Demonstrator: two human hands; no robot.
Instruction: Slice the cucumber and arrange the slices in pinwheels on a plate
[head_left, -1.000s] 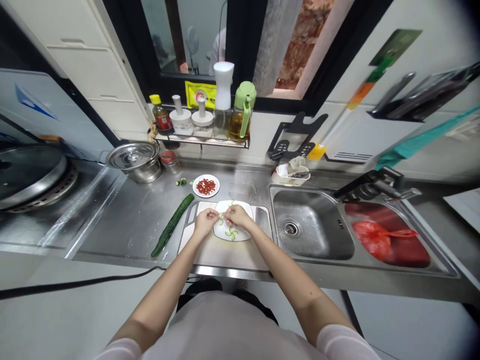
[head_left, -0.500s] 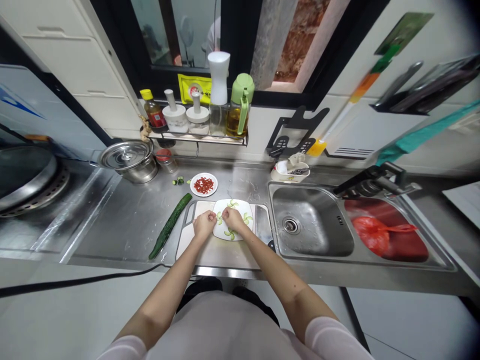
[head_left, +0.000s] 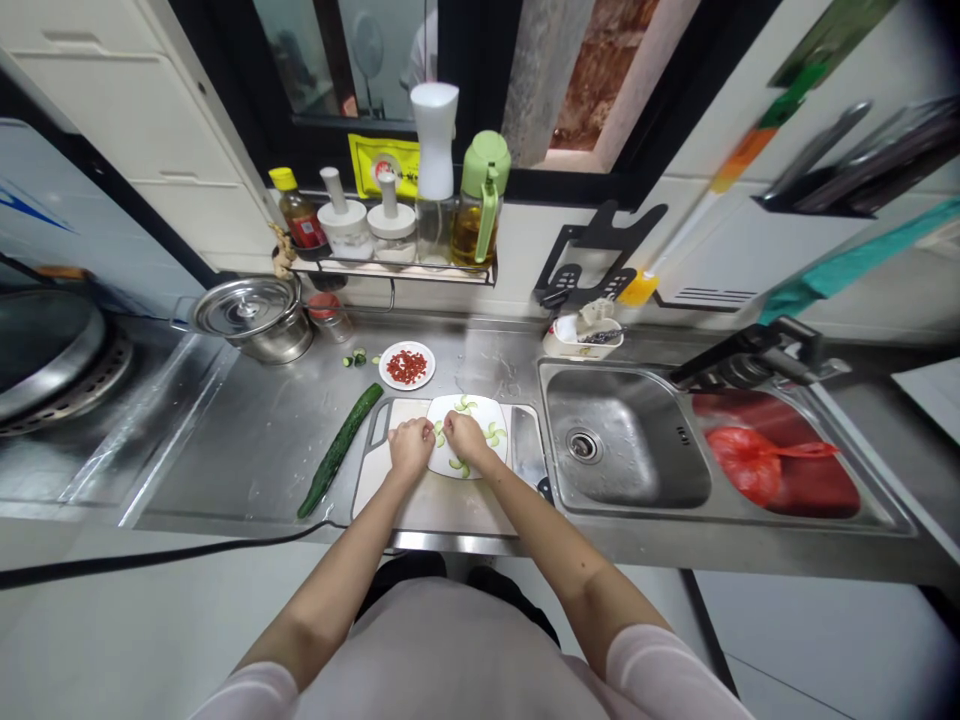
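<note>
A white square plate [head_left: 480, 452] lies on the cutting board [head_left: 435, 510]. Small curved cucumber slices [head_left: 494, 434] are set out on it in little pinwheel groups near its sides. Over the plate's left edge, my left hand [head_left: 411, 446] is closed with the fingertips pinched. My right hand [head_left: 463, 438] faces it from the plate's middle, its fingers also pinched. Between the two sets of fingertips are pale green cucumber slices [head_left: 439, 434], partly hidden by the fingers. Left of the board rests a long whole cucumber [head_left: 340, 452].
A small white plate of chopped red pieces [head_left: 407, 367] sits behind the board, near cucumber scraps [head_left: 360, 357]. The knife blade [head_left: 526, 440] lies on the board's right side. Further right is the sink [head_left: 630, 440]; a lidded pot [head_left: 255, 320] stands back left.
The camera view has shifted slightly. Both hands stay at the left part of the plate, with only small finger movements; the cucumber groups look the same.
</note>
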